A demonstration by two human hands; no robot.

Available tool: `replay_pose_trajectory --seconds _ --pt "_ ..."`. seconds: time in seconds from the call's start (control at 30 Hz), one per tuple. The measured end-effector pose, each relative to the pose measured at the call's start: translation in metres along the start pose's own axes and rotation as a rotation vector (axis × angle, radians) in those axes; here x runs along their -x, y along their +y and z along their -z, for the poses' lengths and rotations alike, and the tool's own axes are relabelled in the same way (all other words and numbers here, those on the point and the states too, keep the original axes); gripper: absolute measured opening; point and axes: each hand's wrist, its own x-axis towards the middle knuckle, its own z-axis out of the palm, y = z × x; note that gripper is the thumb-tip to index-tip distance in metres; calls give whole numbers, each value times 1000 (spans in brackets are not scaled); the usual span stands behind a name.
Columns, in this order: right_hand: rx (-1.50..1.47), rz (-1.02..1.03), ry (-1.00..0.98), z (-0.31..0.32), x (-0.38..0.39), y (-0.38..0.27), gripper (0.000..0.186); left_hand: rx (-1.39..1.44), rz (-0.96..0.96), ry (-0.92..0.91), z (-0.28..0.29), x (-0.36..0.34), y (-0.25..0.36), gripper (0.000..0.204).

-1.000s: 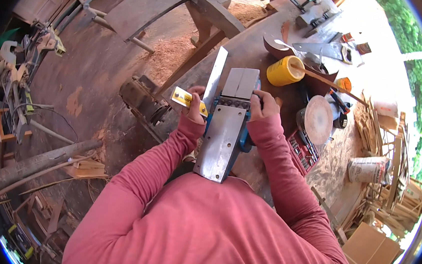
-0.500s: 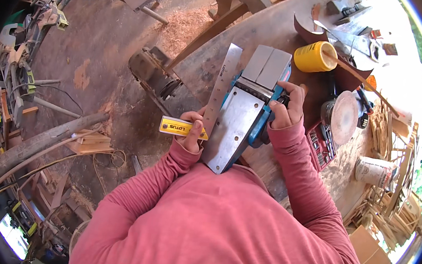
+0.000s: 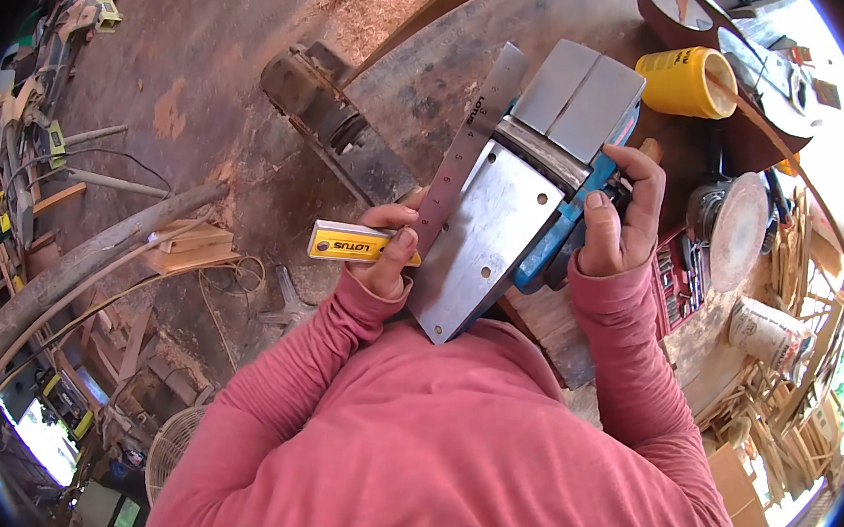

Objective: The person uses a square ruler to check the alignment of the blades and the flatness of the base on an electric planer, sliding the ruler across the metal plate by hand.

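An upturned blue electric planer lies tilted in front of my chest, its metal sole facing up and its blade slot crossing it. My right hand grips the blue body on its right side, thumb and fingers closed; part of the grip is hidden. In my left hand is a try square, pinched near the corner where the yellow stock meets the steel blade. The square's blade runs lengthwise along the left edge of the planer's sole. Whether it stands on edge or touches along its whole length, I cannot tell.
On the wooden bench to the right are a yellow tub with a stick in it, a round disc and a red tool case. A white bucket lies near scrap wood. A rusty machine stands left of the bench.
The planer's far end has come up closer to the view and swung slightly right, both hands moving with it. The square stays along its left edge. The surroundings have shifted in view.
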Motion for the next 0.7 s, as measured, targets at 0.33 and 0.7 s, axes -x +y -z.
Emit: replay_pose_trajectory --seconds 0.33,0.7 --pt "16 41 -140 10 -35 -6 47 49 -70 -76 -26 -1 2 19" --pt "114 126 -167 11 -33 -9 51 -46 -90 -77 -30 -1 9 18"
